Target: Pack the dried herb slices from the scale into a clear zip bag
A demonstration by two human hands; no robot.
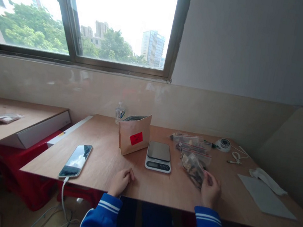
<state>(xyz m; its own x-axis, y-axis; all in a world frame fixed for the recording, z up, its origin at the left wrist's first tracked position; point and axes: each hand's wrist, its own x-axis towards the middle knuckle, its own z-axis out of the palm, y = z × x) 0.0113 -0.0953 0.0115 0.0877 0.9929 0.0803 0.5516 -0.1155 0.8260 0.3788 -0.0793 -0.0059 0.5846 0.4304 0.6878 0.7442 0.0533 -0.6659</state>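
Right hand grips the near end of a clear bag of mixed dry bits; bag lies on the table, angled away from the grip. Beyond it, two more clear bags, touching. Left of the grip: scale, pan bare. Further left: open kraft pouch with red label, standing, bottle behind it. Left hand curled loosely into a fist at the table edge, holding nothing. Phone beyond it, cable attached. Right of the grip: grey sheet, white cloth.
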